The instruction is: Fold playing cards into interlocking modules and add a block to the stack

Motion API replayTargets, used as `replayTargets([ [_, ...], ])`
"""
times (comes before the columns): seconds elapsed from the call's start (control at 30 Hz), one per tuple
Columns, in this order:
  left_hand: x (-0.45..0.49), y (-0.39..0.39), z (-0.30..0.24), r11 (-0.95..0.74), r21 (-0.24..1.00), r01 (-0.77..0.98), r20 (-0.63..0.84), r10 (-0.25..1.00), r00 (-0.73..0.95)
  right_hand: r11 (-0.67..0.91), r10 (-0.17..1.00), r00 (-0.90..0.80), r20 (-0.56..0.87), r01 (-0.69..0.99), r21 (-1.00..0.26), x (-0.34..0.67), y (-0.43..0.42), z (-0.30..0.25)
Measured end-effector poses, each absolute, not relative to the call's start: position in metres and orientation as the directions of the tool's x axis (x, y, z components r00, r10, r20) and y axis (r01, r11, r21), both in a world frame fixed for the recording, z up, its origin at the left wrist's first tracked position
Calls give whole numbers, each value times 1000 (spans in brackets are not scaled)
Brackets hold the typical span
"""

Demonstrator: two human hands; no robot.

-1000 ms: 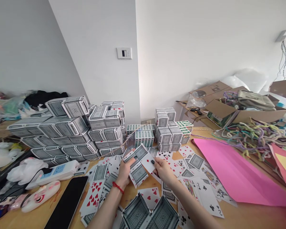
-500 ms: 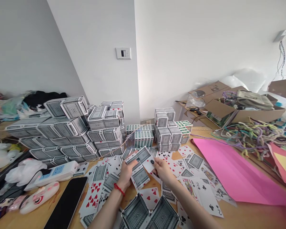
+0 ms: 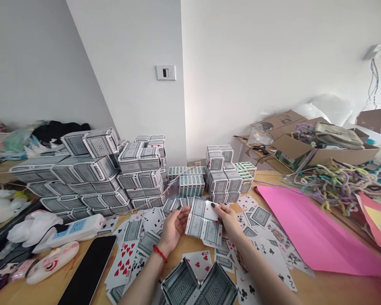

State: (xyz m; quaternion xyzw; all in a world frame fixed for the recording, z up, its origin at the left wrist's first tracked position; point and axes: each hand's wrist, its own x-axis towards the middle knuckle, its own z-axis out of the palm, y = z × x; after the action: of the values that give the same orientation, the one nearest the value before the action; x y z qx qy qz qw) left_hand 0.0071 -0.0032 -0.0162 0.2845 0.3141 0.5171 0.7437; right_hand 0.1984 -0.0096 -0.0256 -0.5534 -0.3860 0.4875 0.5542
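Note:
Both my hands hold a folded assembly of grey-backed playing cards (image 3: 203,224) above the wooden table (image 3: 320,288). My left hand (image 3: 174,226), with a red string at the wrist, cups the assembly's left side with curled fingers. My right hand (image 3: 228,218) pinches its upper right part, where a white card face shows. Loose playing cards (image 3: 266,241) lie scattered all around under the hands. Two card-built cubes (image 3: 198,286) sit close to me at the bottom edge.
Stacks of card cubes (image 3: 92,173) fill the back left, with a smaller stack (image 3: 224,173) behind the hands. A black phone (image 3: 89,271), a white device (image 3: 76,228) and toys lie left. Pink paper (image 3: 307,231), coloured pipe cleaners (image 3: 339,180) and cardboard boxes (image 3: 320,148) are right.
The card assembly has turned and shifted right, its backs now facing me. My right hand rose and moved right; my left hand loosened onto the left side.

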Motion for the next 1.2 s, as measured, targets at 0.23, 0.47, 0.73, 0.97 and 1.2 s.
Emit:
replayTargets([
  [0.23,10,-5,-9,319,843,-434,-233,942,241,-36,994,109,-33,26,-999,200,-8,-34],
  [0.47,8,-5,-9,316,864,-391,-200,930,310,15,994,101,30,139,-990,204,-5,-43],
  [0.73,-1,0,-13,328,905,-272,-203,893,402,25,993,-115,12,110,-994,209,-7,-37],
  [0.97,-4,1,-13,313,914,-258,-191,893,407,-56,997,-49,-55,-34,-998,208,-7,-36],
  [1.2,-3,0,-11,304,916,-260,-167,882,441,-45,997,-54,-50,84,-995,211,-3,-46],
])
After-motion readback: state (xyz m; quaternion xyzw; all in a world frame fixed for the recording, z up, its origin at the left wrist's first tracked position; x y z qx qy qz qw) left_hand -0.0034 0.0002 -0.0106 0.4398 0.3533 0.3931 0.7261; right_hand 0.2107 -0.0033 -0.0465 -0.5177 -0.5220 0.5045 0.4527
